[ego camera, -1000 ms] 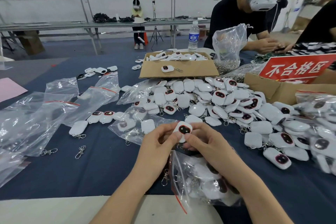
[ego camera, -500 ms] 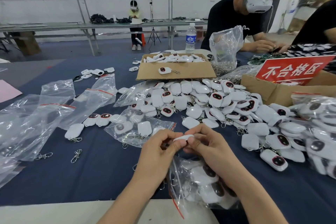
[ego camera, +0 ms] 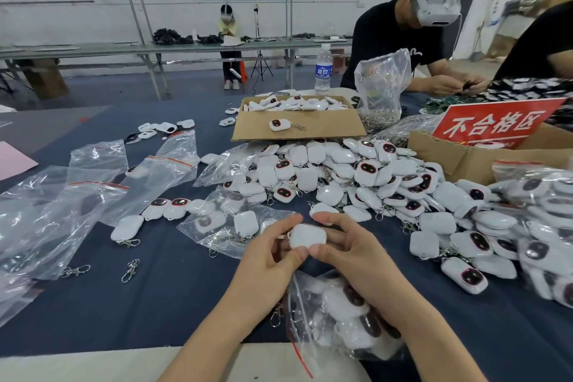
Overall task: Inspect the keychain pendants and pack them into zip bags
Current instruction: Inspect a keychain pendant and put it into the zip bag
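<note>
**Item:** one keychain pendant (ego camera: 307, 236), white, glossy, a rounded rectangle. Its plain back is turned up; the dark-windowed face seen on other pieces is hidden.

**Location:** held just above the bench (ego camera: 155, 304), near centre, with its long axis running roughly left to right.

**Grip:** the left hand (ego camera: 269, 260) pinches the left end and the right hand (ego camera: 350, 245) pinches the right end. On each hand the thumb is on the near edge and the forefinger on the far edge.

**Key relation:** the part-filled zip bag (ego camera: 347, 316) lies directly to the near side of the pendant, under the right wrist. Its red seal strip runs along its left edge. Packing would likely take the pendant nearward and down. The right hand is closer to the bag's body and the left hand closer to the strip.

**Surroundings:**
- Far right: a heap of loose pendants (ego camera: 372, 183), some face up.
- Left: empty zip bags (ego camera: 93, 195), with two stray clasps (ego camera: 130, 270) on the near side of them.
- Far centre: a cardboard box (ego camera: 297, 130).
- Far right: a red sign (ego camera: 496, 124).
</note>
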Available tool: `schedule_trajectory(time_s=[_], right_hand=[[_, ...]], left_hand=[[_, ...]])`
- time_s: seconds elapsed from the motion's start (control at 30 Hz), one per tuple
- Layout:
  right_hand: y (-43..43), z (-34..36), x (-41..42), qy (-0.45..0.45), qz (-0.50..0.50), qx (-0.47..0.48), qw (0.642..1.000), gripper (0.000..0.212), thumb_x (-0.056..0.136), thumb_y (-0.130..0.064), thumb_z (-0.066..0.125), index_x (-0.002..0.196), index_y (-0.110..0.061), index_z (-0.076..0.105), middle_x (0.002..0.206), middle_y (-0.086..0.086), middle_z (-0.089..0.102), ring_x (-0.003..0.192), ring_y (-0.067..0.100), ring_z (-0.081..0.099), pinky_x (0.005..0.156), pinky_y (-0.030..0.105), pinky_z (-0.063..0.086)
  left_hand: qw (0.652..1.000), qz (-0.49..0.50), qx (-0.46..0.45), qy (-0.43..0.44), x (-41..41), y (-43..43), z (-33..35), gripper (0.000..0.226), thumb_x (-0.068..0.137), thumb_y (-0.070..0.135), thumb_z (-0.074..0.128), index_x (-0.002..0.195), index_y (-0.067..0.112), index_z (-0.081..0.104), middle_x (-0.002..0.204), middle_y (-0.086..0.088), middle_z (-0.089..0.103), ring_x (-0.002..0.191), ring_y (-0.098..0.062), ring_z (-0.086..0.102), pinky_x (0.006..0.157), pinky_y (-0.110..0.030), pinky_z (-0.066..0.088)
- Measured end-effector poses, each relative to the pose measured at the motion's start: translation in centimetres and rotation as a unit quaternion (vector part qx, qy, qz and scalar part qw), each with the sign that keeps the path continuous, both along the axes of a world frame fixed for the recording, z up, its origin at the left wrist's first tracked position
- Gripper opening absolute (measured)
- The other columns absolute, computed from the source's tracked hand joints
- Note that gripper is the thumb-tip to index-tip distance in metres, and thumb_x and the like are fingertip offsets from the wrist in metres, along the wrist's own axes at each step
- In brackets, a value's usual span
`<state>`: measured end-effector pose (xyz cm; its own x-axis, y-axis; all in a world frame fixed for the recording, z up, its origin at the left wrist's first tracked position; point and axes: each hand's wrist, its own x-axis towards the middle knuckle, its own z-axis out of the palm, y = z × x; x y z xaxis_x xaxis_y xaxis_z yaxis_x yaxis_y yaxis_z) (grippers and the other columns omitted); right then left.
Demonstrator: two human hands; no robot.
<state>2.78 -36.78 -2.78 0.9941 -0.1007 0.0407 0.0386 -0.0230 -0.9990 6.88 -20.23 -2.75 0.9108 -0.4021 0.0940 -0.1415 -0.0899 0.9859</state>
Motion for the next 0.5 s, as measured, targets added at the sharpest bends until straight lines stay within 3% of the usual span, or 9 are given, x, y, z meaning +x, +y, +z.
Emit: schedule_trajectory(time_s=[0.13,0.27,0.5], right_hand=[[-0.06,-0.35,0.25,0.014,-0.020,0.005,1.000,0.030,0.094,-0.001,0.066,0.115,-0.023,0.068,0.101,-0.005,0.079,0.094,0.007,0.074,0.073,0.015,0.053],[-0.08,-0.35,0.24,0.009,-0.029,0.020,0.999,0.027,0.096,-0.001,0.063,0.108,-0.023,0.072,0.100,0.000,0.079,0.096,0.013,0.074,0.078,0.018,0.054],[0.04,0.09,-0.13,0.005,-0.042,0.006,0.999,0.025,0.096,-0.003,0.064,0.097,-0.023,0.079,0.087,0.002,0.079,0.073,0.007,0.071,0.061,0.017,0.053]], left_hand=[[1.000,0.011,-0.015,-0.006,0.01,-0.24,-0.12,0.042,0.090,-0.006,0.067,0.123,0.020,0.065,0.087,0.004,0.067,0.074,-0.001,0.058,0.071,-0.010,0.047],[1.000,0.023,-0.009,-0.016,0.24,-0.26,-0.64,0.039,0.089,-0.005,0.069,0.111,0.028,0.070,0.067,0.023,0.061,0.065,0.001,0.052,0.064,-0.009,0.042],[0.998,0.054,-0.032,-0.018,0.34,-0.25,-0.71,0.031,0.090,0.007,0.072,0.092,0.038,0.075,0.083,0.006,0.076,0.082,-0.006,0.070,0.075,-0.014,0.050]])
